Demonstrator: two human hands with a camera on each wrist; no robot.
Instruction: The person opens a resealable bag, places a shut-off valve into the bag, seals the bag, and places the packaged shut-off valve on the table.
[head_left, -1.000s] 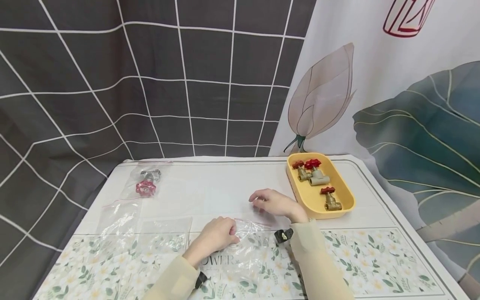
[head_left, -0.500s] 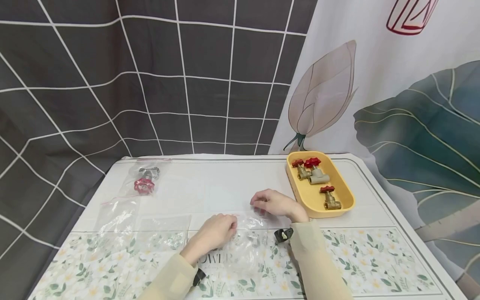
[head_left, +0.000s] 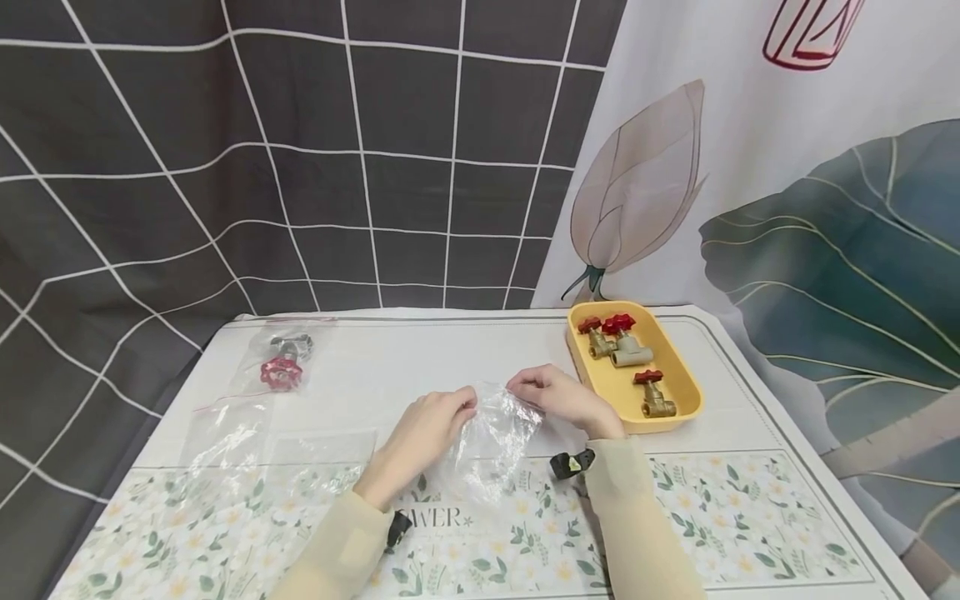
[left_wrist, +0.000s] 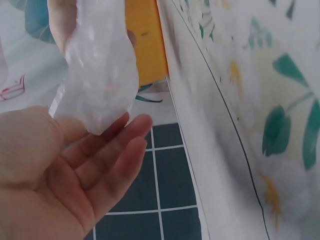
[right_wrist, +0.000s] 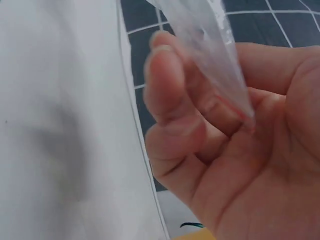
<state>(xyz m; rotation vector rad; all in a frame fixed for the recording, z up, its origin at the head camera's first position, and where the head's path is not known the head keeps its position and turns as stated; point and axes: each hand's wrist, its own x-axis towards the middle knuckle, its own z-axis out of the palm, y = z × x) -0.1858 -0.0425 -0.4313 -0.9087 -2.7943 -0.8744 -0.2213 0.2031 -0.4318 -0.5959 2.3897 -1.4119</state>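
Where a clear plastic bag (head_left: pixel 491 450) lay low over the table (head_left: pixel 420 358) a second ago, it is now raised and stretched between two hands, its upper edge towards the far side. The left hand (head_left: pixel 426 427) pinches one upper corner, its other fingers loosely bent; the right hand (head_left: pixel 567 402), which hovered just beyond the bag, now pinches the opposite corner, with a reddish strip (right_wrist: pixel 232 107) of the edge between its curled fingers. Whether the bag's lower end touches the table cannot be told. No valve shows inside it. With both corners held, the bag's mouth looks better placed for handling, though it does not clearly gape. To the right, just beyond the right wrist, three valves (head_left: pixel 632 356) lie in a yellow tray (head_left: pixel 613 392). At far left lies a bagged valve (head_left: pixel 281 374), with two flat bags (head_left: pixel 228 433) nearer.
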